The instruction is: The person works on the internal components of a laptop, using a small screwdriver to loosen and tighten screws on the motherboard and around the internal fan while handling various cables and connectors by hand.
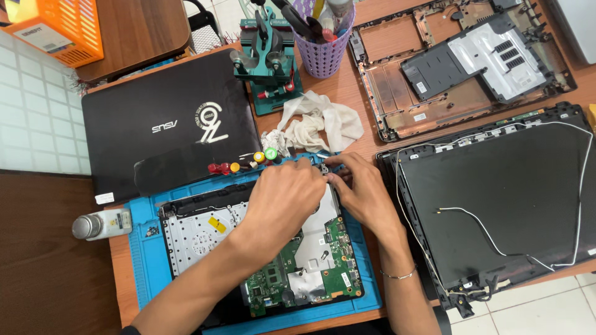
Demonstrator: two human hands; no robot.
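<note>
Hands meet over the far edge of an opened laptop base, which lies on a blue work mat on the wooden table. The base shows a green circuit board at its near side and a silver metal plate on its left. The left hand rests palm down on the base, fingers curled toward the far right corner; the right hand comes in beside it, fingertips pinched together at a small dark part there. Whether either hand has hold of anything, I cannot tell.

Just beyond the base, coloured screwdriver caps lie in a row, with a crumpled white cloth behind them. Left of the base stands a small grey bottle. A closed black laptop lies beyond the base to the left. Right of the base sits a black screen lid with white wires across it.
</note>
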